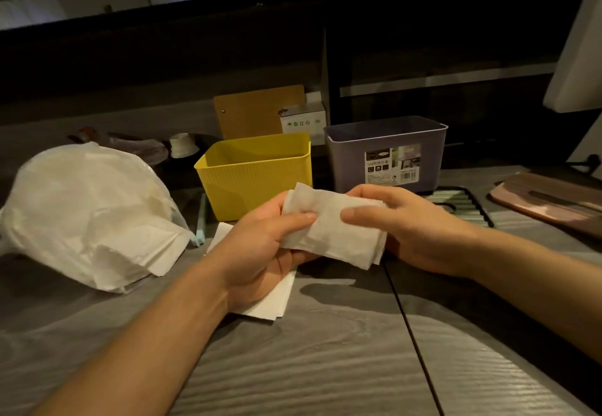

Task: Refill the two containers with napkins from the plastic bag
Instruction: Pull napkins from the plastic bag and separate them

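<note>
- Both hands hold one small stack of napkins (332,226) in the air, just in front of the yellow bin (257,174).
- The left hand (260,246) grips the stack's left end, thumb on top, fingers curled beneath.
- The right hand (400,223) pinches the right end, thumb across the top, fingers behind the paper.
- The step in hand looks like squaring up the stack before it goes into a bin.
- The yellow bin and the grey bin (387,151) stand side by side at the back of the desk (309,360); from this angle no napkins show in either.
- The plastic bag (88,213) lies to the left with more napkins spilling from its mouth.
- A few loose napkins (270,301) lie flat on the desk under the left wrist.
- The next move likely calls for lifting the stack over a bin's rim and lowering it in, edges kept aligned.
</note>
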Motion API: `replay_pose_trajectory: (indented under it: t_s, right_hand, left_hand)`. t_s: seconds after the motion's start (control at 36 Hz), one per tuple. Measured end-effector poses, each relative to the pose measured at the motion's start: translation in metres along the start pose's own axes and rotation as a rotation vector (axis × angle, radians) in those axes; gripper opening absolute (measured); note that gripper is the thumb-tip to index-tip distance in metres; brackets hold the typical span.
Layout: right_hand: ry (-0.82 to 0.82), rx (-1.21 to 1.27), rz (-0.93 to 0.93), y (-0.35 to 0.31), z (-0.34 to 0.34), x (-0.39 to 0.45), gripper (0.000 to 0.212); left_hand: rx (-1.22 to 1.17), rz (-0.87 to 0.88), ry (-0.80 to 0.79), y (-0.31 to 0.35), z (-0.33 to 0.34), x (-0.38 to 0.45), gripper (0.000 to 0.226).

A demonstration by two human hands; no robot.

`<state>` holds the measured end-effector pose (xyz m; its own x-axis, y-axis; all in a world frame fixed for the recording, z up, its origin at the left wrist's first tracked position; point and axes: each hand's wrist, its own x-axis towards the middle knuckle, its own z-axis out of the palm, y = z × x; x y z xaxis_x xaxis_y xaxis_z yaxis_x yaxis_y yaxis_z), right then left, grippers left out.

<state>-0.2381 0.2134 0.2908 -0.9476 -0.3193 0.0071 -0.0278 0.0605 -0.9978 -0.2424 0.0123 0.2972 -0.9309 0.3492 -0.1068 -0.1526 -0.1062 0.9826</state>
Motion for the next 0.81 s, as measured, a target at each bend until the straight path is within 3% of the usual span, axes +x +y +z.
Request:
replay_pose_trajectory:
  t_s: [0.22, 0.33, 0.5, 0.61, 0.69, 0.81]
  right_hand:
    - [0.047, -0.067, -0.012, 0.0033, -0.0046, 0.0006, 0.029]
    - [-0.019, -0.042, -0.041, 0.0007, -0.0045, -0.0017, 0.038]
    - [0.033, -0.100, -0.050, 0.0021, -0.0039, -0.0025, 0.022]
    - [0.097, -0.124, -0.077, 0.0034, -0.0057, -0.0001, 0.035]
    - [0.128, -0.160, -0.119, 0.0041, -0.0082, 0.0008, 0.027]
    - [0.024, -0.244, -0.179, 0.0029, -0.0097, -0.0029, 0.050]
  left_hand:
    - [-0.147, -0.012, -0.021, -0.0007, -0.0023, 0.0015, 0.034]
    - [-0.100, 0.005, -0.063, -0.0005, -0.0033, 0.0001, 0.047]
    - [-0.044, 0.008, -0.028, -0.0012, -0.0010, 0.0002, 0.036]
    - [0.039, 0.039, 0.019, 0.0012, -0.0042, -0.0013, 0.028]
    - [0.129, 0.071, 0.031, 0.0027, -0.0071, -0.0023, 0.021]
    - [0.258, 0.141, 0.004, 0.0024, -0.0073, -0.0042, 0.017]
